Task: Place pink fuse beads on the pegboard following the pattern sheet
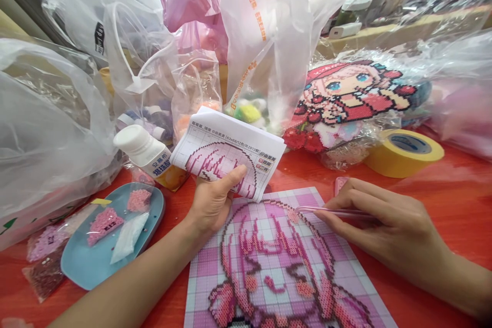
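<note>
My left hand (215, 197) grips a folded paper chart (230, 151) printed with a pink-haired figure, thumb on its front. Below it lies a gridded pegboard (269, 261) with a bead picture of a girl's face, outlined in dark beads with pink hair sections. Over the board's upper right, my right hand (388, 230) pinches pink tweezers (342, 211), their tips at the top of the hair outline. Whether the tips hold a bead is too small to tell.
A blue tray (88, 269) with bead packets sits at left beside a white bottle (140, 148). Yellow tape (403, 156) and a finished bead figure (353, 92) are at back right. Plastic bags (265, 36) line the back.
</note>
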Tool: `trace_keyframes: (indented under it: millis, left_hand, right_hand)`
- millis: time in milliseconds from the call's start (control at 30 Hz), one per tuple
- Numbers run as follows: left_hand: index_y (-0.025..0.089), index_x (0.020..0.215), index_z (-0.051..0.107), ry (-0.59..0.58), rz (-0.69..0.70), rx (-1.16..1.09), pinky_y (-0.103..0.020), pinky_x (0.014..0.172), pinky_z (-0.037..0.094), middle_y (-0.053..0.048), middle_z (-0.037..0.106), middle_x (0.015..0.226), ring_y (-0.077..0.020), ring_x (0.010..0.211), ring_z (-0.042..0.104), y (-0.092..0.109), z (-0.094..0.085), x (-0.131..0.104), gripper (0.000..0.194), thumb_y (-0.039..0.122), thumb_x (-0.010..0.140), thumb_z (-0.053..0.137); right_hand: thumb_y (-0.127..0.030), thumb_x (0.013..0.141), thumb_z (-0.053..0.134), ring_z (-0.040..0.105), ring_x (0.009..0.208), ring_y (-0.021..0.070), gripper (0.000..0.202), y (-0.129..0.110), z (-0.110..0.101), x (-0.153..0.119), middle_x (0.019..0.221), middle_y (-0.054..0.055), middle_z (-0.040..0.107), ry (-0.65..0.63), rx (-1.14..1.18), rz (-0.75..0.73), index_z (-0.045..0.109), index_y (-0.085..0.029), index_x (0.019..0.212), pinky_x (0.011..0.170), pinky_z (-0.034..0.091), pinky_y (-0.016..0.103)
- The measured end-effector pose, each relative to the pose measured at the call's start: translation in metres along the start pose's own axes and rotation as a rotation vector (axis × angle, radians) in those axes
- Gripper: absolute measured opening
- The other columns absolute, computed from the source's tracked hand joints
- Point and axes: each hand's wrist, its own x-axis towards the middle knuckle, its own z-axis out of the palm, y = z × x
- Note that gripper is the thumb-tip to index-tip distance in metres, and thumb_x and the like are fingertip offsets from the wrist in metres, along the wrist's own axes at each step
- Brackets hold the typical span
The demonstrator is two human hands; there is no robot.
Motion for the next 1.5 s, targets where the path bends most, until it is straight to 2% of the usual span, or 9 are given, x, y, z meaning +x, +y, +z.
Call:
trace_keyframes:
  millis: [167,400,667,900,1500]
  left_hand:
    - [0.022,0.116,0.063,-0.008,0.009,-0.001,-0.043,0.103,0.05,-0.004,0.078,0.103,-0.0293,0.122,0.062,-0.0001,-0.0011,0.0003,0.063,0.002,0.06,0.083]
    - [0.02,0.113,0.066,-0.048,0.014,-0.017,-0.042,0.101,0.051,-0.002,0.079,0.088,-0.0268,0.109,0.069,-0.0001,-0.0014,-0.0003,0.057,0.002,0.062,0.083]
    - [0.019,0.118,0.063,-0.018,0.024,-0.02,-0.04,0.098,0.053,-0.002,0.079,0.086,-0.0248,0.104,0.071,-0.0014,-0.0006,0.0005,0.062,0.0,0.061,0.081]
    - [0.017,0.112,0.066,-0.039,0.031,-0.018,-0.038,0.097,0.054,-0.002,0.079,0.082,-0.0238,0.101,0.072,-0.0014,-0.0012,0.0018,0.054,0.0,0.063,0.081]
    - [0.02,0.107,0.068,-0.019,0.025,0.002,-0.042,0.1,0.052,-0.001,0.079,0.085,-0.0245,0.103,0.072,-0.0023,-0.0019,0.0026,0.053,0.004,0.059,0.083]
  right_hand:
    - [-0.032,0.089,0.063,0.049,0.048,0.0101,0.023,-0.0005,-0.0006,0.0001,0.06,0.0,0.054,0.012,0.001,0.002,0.061,-0.02,0.07,0.041,0.041,0.023]
    - [-0.03,0.089,0.063,0.049,0.049,0.0103,0.021,-0.0001,0.0008,0.0001,0.061,0.0,0.053,0.009,0.003,0.006,0.061,-0.02,0.071,0.041,0.04,0.023]
    - [-0.032,0.09,0.062,0.049,0.05,0.0103,0.022,0.0006,0.0009,-0.0005,0.061,0.0,0.052,-0.001,-0.009,0.01,0.061,-0.02,0.071,0.042,0.04,0.023]
    - [-0.032,0.09,0.062,0.049,0.05,0.0106,0.02,0.003,0.0016,-0.003,0.062,0.001,0.053,0.009,-0.011,0.004,0.062,-0.019,0.074,0.042,0.041,0.023]
    - [-0.032,0.091,0.061,0.049,0.051,0.0102,0.02,0.0042,0.0023,-0.0019,0.063,0.001,0.053,-0.007,-0.012,-0.001,0.06,-0.019,0.074,0.042,0.042,0.022]
